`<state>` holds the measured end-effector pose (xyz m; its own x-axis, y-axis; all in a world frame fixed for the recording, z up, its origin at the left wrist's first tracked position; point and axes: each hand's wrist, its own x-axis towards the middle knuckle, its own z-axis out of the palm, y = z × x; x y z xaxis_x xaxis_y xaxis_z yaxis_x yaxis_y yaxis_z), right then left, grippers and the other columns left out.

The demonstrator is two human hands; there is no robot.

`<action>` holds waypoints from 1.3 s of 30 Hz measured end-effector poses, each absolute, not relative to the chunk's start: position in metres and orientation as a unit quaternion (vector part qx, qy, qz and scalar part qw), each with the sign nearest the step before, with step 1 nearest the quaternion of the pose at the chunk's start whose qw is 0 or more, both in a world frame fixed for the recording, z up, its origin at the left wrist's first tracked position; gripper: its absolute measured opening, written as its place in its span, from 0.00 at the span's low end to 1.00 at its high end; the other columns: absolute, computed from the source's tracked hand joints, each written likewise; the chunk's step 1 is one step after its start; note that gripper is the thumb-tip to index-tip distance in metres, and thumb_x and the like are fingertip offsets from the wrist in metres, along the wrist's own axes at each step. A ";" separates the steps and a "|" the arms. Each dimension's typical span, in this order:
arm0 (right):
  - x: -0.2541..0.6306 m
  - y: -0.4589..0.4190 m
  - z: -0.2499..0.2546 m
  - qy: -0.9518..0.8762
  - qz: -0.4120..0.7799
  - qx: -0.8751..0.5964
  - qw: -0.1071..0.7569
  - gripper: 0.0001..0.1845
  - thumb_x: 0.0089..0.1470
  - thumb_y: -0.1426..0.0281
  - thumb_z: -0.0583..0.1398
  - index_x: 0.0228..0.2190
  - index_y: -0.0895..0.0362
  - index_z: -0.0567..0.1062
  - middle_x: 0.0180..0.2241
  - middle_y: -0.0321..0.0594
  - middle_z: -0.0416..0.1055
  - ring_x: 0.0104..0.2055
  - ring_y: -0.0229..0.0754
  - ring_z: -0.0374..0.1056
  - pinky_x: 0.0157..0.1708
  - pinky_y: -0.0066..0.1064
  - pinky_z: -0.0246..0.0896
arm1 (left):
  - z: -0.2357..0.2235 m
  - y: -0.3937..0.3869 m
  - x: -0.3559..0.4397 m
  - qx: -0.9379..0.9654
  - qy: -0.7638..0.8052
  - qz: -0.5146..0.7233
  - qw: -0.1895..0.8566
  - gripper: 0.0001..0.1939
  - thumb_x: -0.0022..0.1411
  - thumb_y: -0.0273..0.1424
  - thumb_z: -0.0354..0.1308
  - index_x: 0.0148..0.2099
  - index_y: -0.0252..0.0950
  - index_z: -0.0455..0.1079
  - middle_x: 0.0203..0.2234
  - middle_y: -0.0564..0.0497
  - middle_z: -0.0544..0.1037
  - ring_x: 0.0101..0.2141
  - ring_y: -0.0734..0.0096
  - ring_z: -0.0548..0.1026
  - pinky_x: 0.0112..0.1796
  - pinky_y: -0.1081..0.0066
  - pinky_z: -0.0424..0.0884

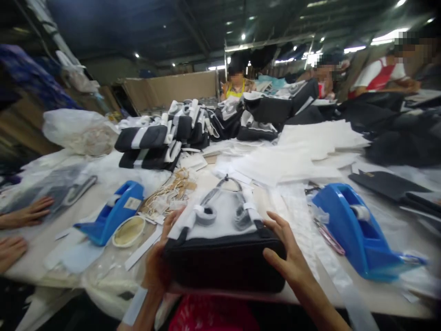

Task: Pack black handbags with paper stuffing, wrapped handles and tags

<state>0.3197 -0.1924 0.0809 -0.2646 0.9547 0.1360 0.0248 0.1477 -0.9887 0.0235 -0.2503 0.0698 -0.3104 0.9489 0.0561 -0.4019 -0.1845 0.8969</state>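
A black handbag (223, 264) stands at the table's front edge, its dark base side facing me. White sheet padding (220, 216) covers its upper face, and its handles (206, 215) are wrapped in clear and white material. Around the bag's left end is my left hand (160, 257), its fingers partly hidden behind the bag; a pale strip is stuck to that wrist. My right hand (284, 246) grips the other end, thumb on the near side and fingers over the top corner. The bag is held between both hands.
Blue tape dispensers (119, 214) (351, 230) stand on both sides, with a tape roll (129, 231) near the left one. Behind lie white sheets (310, 147) and piled black bags (148, 142). Another person's hands (32, 214) rest at far left; several people work beyond.
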 end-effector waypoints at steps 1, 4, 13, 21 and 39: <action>0.318 -0.192 0.081 -0.612 0.508 -0.420 0.438 0.41 0.51 0.54 0.63 0.61 0.47 0.53 0.58 0.45 0.62 0.63 0.52 0.55 0.63 0.48 0.48 | 0.072 -0.252 0.024 0.338 0.403 0.697 0.487 0.31 0.61 0.43 0.53 0.65 0.43 0.57 0.62 0.51 0.63 0.62 0.58 0.60 0.61 0.65 0.58; 0.317 -0.191 0.084 -0.615 0.503 -0.455 0.403 0.43 0.49 0.53 0.64 0.61 0.46 0.54 0.57 0.47 0.63 0.63 0.55 0.56 0.62 0.52 0.48 | 0.076 -0.260 0.024 0.387 0.383 0.693 0.473 0.34 0.59 0.52 0.53 0.63 0.40 0.59 0.65 0.47 0.59 0.65 0.53 0.53 0.63 0.62 0.53; 0.317 -0.185 0.091 -0.576 0.534 -0.488 0.381 0.50 0.36 0.55 0.71 0.60 0.47 0.62 0.54 0.51 0.68 0.55 0.62 0.65 0.55 0.54 0.57 | 0.055 -0.260 0.002 0.509 0.442 0.628 0.389 0.44 0.39 0.66 0.60 0.51 0.45 0.58 0.63 0.44 0.54 0.63 0.42 0.50 0.58 0.53 0.56; 0.306 -0.193 0.098 -0.575 0.583 -0.396 0.416 0.45 0.43 0.58 0.69 0.60 0.47 0.61 0.53 0.46 0.70 0.52 0.55 0.69 0.52 0.44 0.63 | 0.057 -0.265 -0.003 0.503 0.495 0.577 0.411 0.35 0.42 0.63 0.61 0.43 0.42 0.68 0.47 0.49 0.66 0.45 0.53 0.68 0.42 0.69 0.65; 0.305 -0.183 0.062 -0.566 0.432 -0.553 0.433 0.16 0.46 0.59 0.67 0.37 0.53 0.77 0.35 0.36 0.73 0.35 0.43 0.66 0.35 0.31 0.59 | 0.058 -0.248 0.030 0.311 0.581 0.604 0.449 0.27 0.52 0.41 0.65 0.49 0.47 0.56 0.25 0.62 0.71 0.20 0.76 0.67 0.23 0.78 0.66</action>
<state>0.3046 -0.1832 0.0619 -0.0135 0.9998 0.0113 0.2515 0.0143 -0.9678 0.0300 -0.2484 0.0581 -0.4032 0.9032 -0.1469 -0.1819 0.0782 0.9802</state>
